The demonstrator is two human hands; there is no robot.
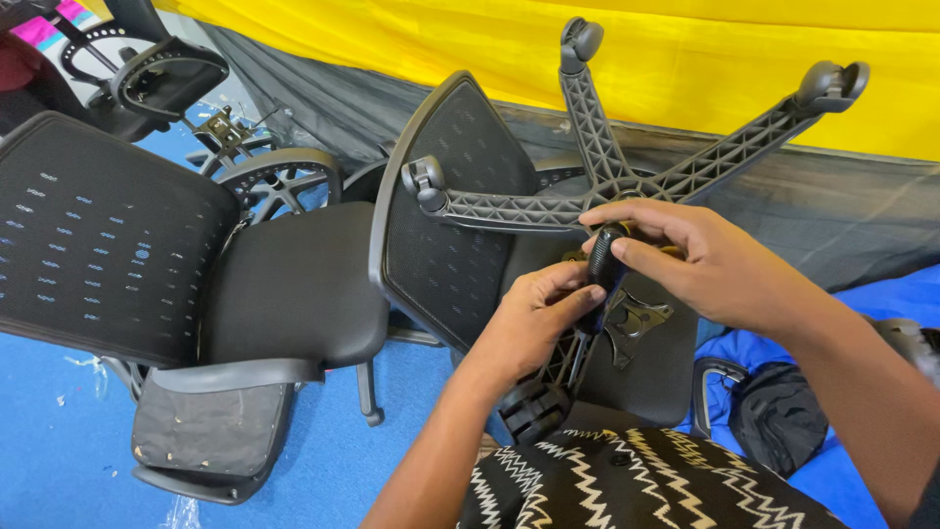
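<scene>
A finished mesh-backed chair (196, 284) lies at left on the blue floor (59, 441). At centre, the left hand (534, 318) steadies a black-handled screwdriver (602, 269), fingers closed on it; the right hand (685, 255) clamps its top, apparently driving a fastener into the upturned seat's metal plate (636, 318) beneath the star base (627, 176). No containers show.

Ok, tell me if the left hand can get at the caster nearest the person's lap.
Probably yes. The left hand rests on the screwdriver just above that caster, and nothing shows between them; it would have to let go first.
</scene>
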